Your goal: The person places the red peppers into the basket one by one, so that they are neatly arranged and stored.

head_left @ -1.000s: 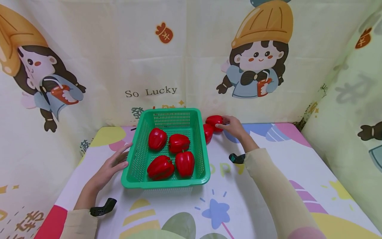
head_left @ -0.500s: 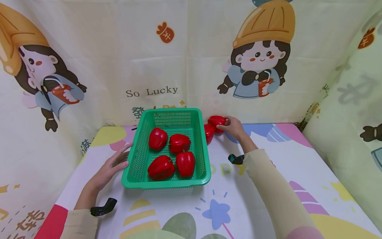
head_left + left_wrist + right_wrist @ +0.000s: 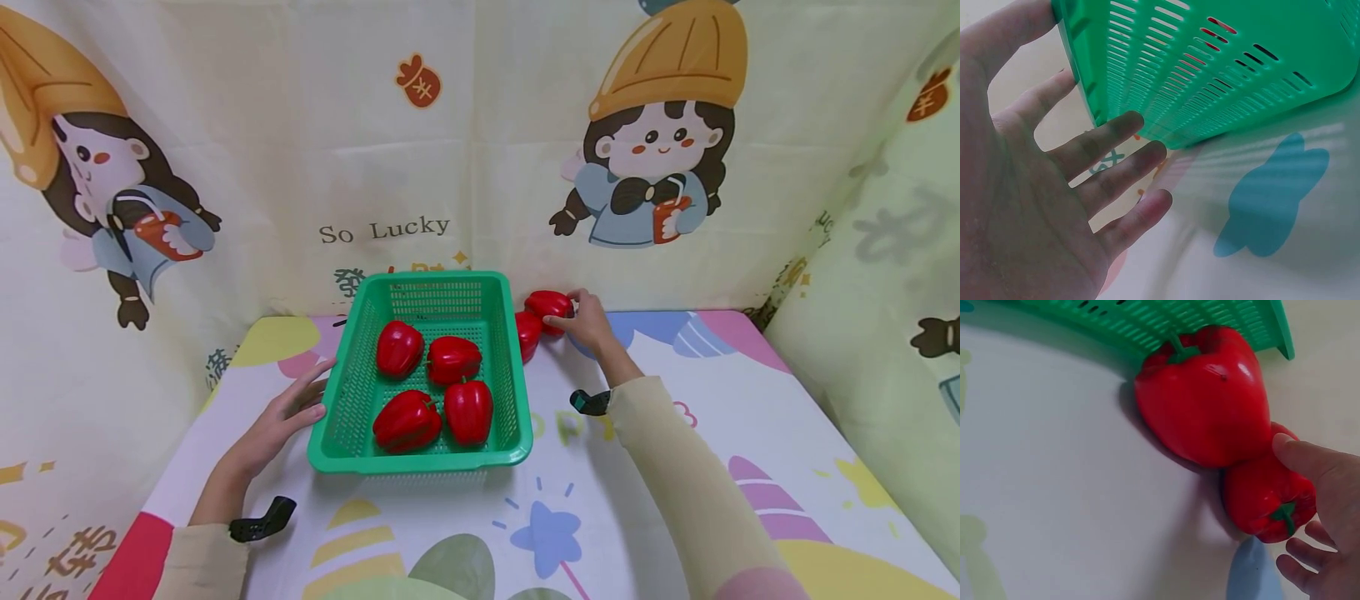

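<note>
A green plastic basket [image 3: 326,442] with slotted sides holds several red bell peppers [image 3: 405,421]. My left hand [image 3: 273,425] is at its left side, fingers extended and spread. In the left wrist view, the thumb and forefinger touch the basket wall [image 3: 1166,69]. Right of the basket, two more red bell peppers lie against each other on the table. The nearer one [image 3: 1204,397] is beside the basket's wall. My right hand [image 3: 592,325] grips the farther bell pepper [image 3: 549,310] at its right end, thumb on its near side. Some of its fingertips are hidden behind the pepper.
A printed cloth covers the table [image 3: 420,517]. Behind it hangs a cream cloth wall [image 3: 495,192] with cartoon figures, close to the basket's back rim and the farther pepper. Another cloth wall [image 3: 862,333] stands on the right.
The view shifts slightly. The farther pepper has moved a little to the right, deeper between my right thumb and fingers. My left hand and the basket keep their places.
</note>
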`<state>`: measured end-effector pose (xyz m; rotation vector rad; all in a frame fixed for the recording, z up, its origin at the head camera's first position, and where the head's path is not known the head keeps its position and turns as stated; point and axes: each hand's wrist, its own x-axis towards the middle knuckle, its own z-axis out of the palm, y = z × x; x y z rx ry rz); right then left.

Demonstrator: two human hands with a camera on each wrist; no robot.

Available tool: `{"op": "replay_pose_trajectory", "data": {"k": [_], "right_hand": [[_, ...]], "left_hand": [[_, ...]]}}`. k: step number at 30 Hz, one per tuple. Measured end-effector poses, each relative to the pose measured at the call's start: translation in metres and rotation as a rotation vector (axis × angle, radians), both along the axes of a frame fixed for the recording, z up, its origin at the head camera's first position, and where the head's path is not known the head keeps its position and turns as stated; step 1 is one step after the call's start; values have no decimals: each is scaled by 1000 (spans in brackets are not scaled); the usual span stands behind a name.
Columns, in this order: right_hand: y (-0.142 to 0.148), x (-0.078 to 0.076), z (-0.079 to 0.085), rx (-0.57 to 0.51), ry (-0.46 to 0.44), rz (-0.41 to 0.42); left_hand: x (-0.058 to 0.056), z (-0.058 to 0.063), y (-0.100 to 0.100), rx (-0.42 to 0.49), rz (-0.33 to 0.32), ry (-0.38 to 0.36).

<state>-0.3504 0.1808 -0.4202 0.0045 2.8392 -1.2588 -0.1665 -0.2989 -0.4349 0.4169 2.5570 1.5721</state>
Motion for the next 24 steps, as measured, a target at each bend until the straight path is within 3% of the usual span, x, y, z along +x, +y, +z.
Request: {"op": "replay_pose_trajectory", "data": {"k": [6, 24], "right_hand": [[-2, 1, -5, -72, -19, -8], [3, 3, -5, -64, 9, -14]], "left_hand": [[0, 0, 0, 0, -1, -3], [0, -1, 0, -2, 2, 4]]}}
